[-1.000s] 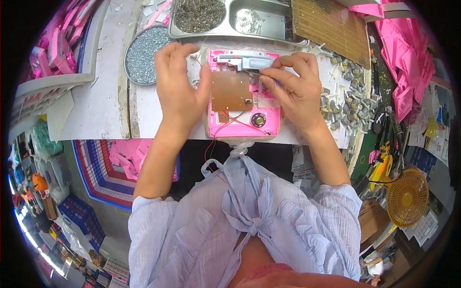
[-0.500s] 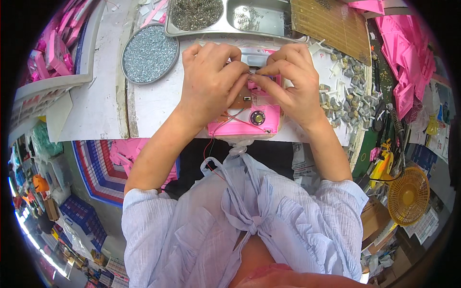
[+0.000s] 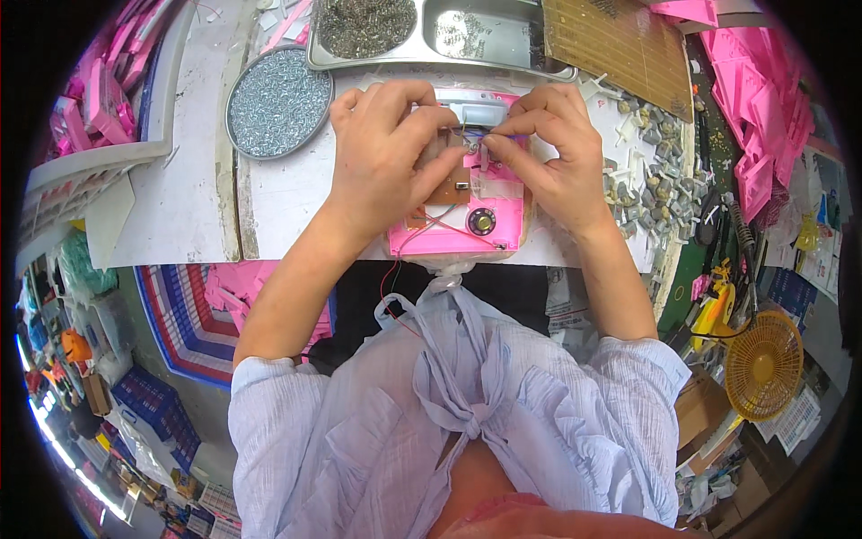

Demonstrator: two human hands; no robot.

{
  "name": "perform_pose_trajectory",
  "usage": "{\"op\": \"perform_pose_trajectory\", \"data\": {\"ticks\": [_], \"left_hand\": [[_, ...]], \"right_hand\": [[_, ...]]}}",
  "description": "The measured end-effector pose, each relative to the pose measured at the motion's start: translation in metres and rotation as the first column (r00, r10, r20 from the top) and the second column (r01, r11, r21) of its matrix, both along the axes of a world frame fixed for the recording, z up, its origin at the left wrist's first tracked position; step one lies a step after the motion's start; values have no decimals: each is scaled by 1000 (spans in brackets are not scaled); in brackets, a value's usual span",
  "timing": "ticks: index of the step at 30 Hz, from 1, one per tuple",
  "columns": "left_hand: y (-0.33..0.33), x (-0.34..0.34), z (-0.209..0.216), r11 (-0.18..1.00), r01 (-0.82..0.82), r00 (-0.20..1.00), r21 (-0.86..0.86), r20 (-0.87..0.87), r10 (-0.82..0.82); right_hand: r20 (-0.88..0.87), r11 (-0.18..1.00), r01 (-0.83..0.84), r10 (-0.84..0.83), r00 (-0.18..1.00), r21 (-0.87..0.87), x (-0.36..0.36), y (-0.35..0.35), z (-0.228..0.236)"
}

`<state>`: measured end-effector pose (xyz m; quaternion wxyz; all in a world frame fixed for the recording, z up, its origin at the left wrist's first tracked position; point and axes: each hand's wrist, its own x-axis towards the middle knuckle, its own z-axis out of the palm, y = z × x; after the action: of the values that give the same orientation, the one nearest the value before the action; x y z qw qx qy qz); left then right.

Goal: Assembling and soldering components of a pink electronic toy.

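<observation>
A pink plastic housing (image 3: 449, 241) lies in front of me on the white table. It holds a round black speaker (image 3: 481, 221), a brown circuit board (image 3: 444, 192) and thin red and dark wires (image 3: 393, 286) trailing over its near edge. My left hand (image 3: 388, 153) is over its left side, thumb and forefinger apart beside the board's far end. My right hand (image 3: 558, 154) is over the right side, thumb and forefinger pinched by thin dark wires (image 3: 476, 131); the exact grip is small and partly hidden. A grey part (image 3: 483, 114) sits between the hands.
A round tray of small screws (image 3: 279, 103) stands at left, and a metal tray (image 3: 431, 59) with small metal parts beyond. Loose grey-and-white parts (image 3: 660, 171) crowd the right side. Pink pieces (image 3: 754, 117) are piled far right, near a yellow fan (image 3: 763, 366).
My hands have drawn slightly apart from where their fingertips met over the housing. The left thumb and forefinger have spread, and more of the board and wires shows between the hands.
</observation>
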<state>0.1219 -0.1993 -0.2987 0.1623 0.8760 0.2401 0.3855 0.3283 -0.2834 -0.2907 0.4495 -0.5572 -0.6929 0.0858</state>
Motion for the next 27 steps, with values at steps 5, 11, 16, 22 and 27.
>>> {"op": "perform_pose_trajectory", "data": {"ticks": [5, 11, 16, 22, 27], "left_hand": [[-3, 2, 0, 997, -24, 999, 67, -38, 27], [0, 0, -7, 999, -32, 999, -10, 34, 32], [-3, -13, -12, 998, -58, 996, 29, 63, 56], [-25, -19, 5, 988, 93, 995, 126, -45, -88], [-20, -16, 5, 924, 24, 995, -382, 102, 17]], "right_hand": [[30, 999, -32, 31, 999, 34, -1, 0, 1], [76, 981, -178, 172, 982, 79, -4, 4, 5], [88, 992, -93, 85, 992, 88, 4, 12, 11], [89, 985, -155, 148, 985, 72, -12, 34, 14], [154, 985, -169, 171, 973, -28, -13, 25, 27]]}}
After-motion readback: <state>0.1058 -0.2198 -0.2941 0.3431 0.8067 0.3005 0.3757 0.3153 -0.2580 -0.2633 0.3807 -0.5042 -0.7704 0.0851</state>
